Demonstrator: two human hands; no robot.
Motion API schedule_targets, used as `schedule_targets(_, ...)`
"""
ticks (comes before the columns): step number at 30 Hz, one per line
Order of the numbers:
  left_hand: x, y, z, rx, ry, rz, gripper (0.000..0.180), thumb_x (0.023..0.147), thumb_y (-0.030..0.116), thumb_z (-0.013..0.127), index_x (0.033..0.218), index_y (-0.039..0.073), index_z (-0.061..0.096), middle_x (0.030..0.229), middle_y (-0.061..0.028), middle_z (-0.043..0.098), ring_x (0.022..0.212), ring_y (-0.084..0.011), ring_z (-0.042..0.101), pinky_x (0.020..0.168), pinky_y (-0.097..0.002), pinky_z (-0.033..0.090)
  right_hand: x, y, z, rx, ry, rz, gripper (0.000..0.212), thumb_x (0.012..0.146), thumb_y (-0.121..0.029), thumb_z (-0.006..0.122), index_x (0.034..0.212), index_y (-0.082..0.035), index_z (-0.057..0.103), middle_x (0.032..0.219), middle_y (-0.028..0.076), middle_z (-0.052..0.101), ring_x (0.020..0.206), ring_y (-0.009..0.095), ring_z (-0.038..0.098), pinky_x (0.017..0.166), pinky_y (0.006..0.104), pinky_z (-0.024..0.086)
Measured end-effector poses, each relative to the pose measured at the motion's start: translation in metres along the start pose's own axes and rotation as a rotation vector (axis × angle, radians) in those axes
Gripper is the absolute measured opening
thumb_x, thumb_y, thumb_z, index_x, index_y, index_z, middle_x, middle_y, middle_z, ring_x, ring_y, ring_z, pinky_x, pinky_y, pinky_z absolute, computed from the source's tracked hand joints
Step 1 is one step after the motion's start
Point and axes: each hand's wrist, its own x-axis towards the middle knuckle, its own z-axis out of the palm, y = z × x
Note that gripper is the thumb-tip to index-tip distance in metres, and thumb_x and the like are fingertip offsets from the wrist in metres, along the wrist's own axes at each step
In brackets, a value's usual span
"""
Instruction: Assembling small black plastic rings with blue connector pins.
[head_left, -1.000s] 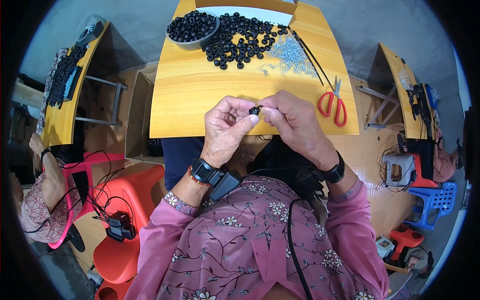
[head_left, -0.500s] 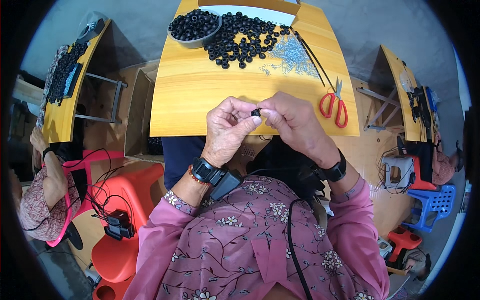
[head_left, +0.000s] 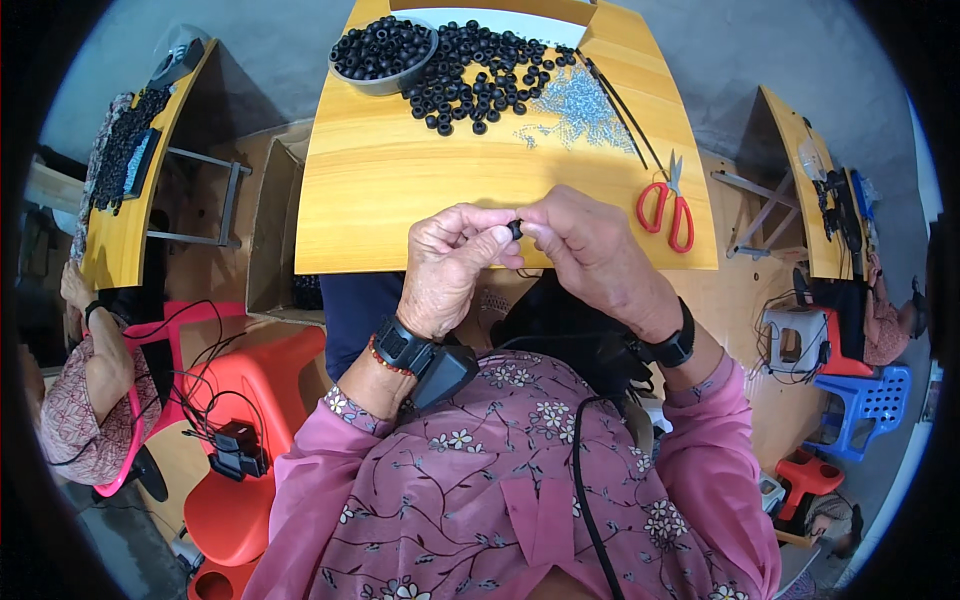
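Over the near edge of the wooden table, my two hands meet fingertip to fingertip. My left hand (head_left: pixel 445 265) pinches a small round black bead (head_left: pixel 515 229) between thumb and forefinger. Right up against the bead, the thumb and forefinger of my right hand (head_left: pixel 595 250) are closed together. Whatever they grip is too small or hidden to make out. Farther back lies a loose spread of black beads (head_left: pixel 470 98), next to a round bowl (head_left: pixel 382 80) heaped with more. A pile of small clear-blue pieces (head_left: pixel 580 105) sits to their right.
Red-handled scissors (head_left: pixel 667 205) lie at the table's right side, beside thin black cords (head_left: pixel 622 115). A box (head_left: pixel 490 18) stands at the back edge. At left are a red plastic chair (head_left: pixel 245 440) and a person at another table; a blue stool (head_left: pixel 865 410) is at right.
The bead has turned slightly between my fingertips. Both hands stay close together at nearly the same spot, and the view has shifted a little.
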Motion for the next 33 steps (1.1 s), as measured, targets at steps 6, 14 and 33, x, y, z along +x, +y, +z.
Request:
schedule_targets(6,0.002,-0.005,0.000,-0.033,-0.033,0.042,0.012,0.095,0.000,0.067,0.107,-0.003,0.065,0.095,-0.0091,0.070,0.078,-0.0148,0.069,0.072,-0.0319,0.063,0.000,0.001,0.001,0.003,-0.008,-0.022,0.006,0.093,-0.004,0.062,0.097,-0.003,0.057,0.083,0.015,0.056,0.075,0.038,0.061,0.064,0.0456,0.049)
schedule_targets(14,0.003,0.001,-0.002,0.010,-0.053,-0.008,0.014,0.096,0.002,0.067,0.110,-0.001,0.064,0.095,-0.0073,0.070,0.081,-0.0127,0.068,0.076,-0.0312,0.063,0.005,0.004,-0.009,-0.055,-0.116,-0.046,0.010,0.094,-0.009,0.064,0.100,-0.003,0.059,0.084,0.015,0.057,0.078,0.036,0.062,0.067,0.0446,0.051)
schedule_targets(33,0.003,-0.002,-0.001,0.006,-0.048,-0.035,0.006,0.096,-0.001,0.065,0.102,0.000,0.063,0.094,-0.0085,0.070,0.078,-0.0119,0.068,0.073,-0.0308,0.063,0.006,-0.002,-0.012,-0.107,-0.184,0.003,0.010,0.095,-0.009,0.064,0.104,-0.004,0.063,0.083,0.015,0.059,0.077,0.037,0.063,0.066,0.0427,0.049)
